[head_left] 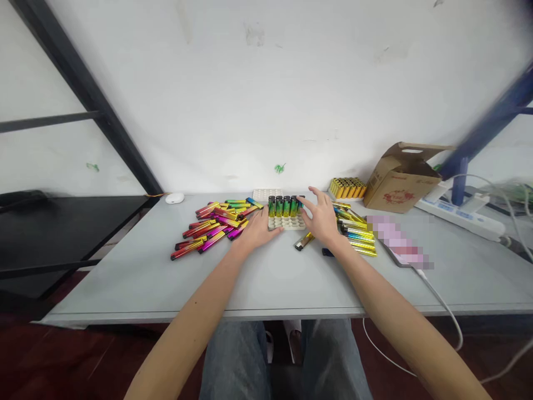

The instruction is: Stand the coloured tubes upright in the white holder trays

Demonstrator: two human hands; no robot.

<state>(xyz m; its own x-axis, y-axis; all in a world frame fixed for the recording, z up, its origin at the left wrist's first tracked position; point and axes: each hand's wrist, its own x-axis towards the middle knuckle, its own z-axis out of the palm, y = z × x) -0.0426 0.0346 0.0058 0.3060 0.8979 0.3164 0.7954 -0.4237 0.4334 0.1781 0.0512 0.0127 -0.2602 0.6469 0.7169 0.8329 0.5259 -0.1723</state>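
A white tray with rows of holes (287,223) lies in the middle of the table. Several green-and-yellow lighters with black tops (280,206) stand upright in it, side by side in a row. My left hand (257,229) lies along the tray's left edge, fingers stretched and thumb spread toward its near edge. My right hand (320,218) is at the tray's right end, fingers apart, index fingertip by the top of the rightmost lighter; whether it touches cannot be made out. Just below it, a loose gold lighter (304,241) lies on the table.
Red, gold and purple lighters (214,225) are heaped at left, yellow and blue ones (358,236) at right. Behind are another white tray (266,194), a tray full of yellow lighters (347,189) and a cardboard box (400,183). A cabled phone (400,241) and power strip (462,218) lie right.
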